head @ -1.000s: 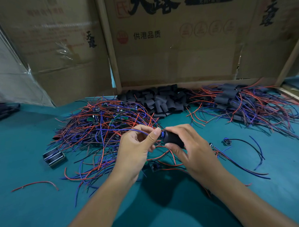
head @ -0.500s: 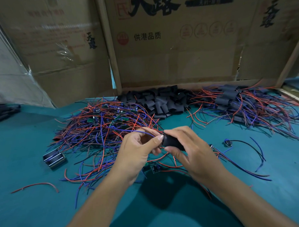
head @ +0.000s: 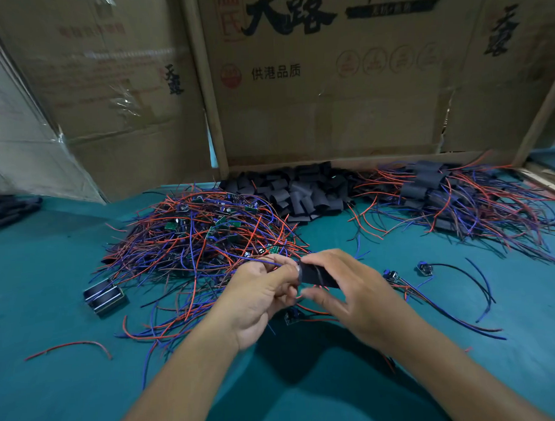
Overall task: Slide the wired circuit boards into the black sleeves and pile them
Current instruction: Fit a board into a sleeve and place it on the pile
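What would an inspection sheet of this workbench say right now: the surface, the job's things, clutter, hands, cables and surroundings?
Surface: teal table, covered in a cloth-like mat.
Job's things: tangle of wired boards at left; heap of empty black sleeves at the back; pile of sleeved boards at right.
Clutter: small metal block; stray red wire; two loose wired boards.
Hands: left hand pinches wires at the mouth of the held sleeve; right hand grips that sleeve.
Cables: red and blue wires spread across the table.
Surroundings: cardboard boxes behind, with printed characters.
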`<act>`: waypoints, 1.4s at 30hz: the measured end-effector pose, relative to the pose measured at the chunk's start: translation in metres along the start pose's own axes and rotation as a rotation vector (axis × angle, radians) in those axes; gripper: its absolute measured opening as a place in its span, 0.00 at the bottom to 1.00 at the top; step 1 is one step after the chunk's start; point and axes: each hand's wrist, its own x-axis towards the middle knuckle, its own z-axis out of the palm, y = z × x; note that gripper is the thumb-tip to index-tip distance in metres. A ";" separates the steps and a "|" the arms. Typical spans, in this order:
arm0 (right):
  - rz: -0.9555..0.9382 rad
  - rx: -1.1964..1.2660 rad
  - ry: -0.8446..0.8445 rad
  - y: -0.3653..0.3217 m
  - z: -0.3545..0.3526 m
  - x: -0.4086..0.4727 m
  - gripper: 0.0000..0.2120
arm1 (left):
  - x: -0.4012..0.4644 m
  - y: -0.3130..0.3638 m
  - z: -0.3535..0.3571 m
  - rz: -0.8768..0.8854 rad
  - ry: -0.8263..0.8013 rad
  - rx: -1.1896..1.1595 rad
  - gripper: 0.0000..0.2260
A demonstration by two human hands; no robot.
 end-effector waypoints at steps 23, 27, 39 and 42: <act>0.468 -0.453 -0.093 0.143 -0.046 0.139 0.12 | -0.003 0.012 -0.005 0.342 -0.103 -0.036 0.18; 0.535 -0.408 -0.228 0.135 0.019 0.162 0.20 | 0.001 0.009 -0.010 0.361 -0.116 -0.039 0.23; 0.567 -0.355 0.161 0.111 0.028 0.152 0.10 | 0.006 0.025 -0.040 0.488 0.220 -0.258 0.17; 0.491 0.121 0.258 0.067 0.009 0.122 0.11 | 0.009 0.025 -0.043 0.528 0.265 0.026 0.19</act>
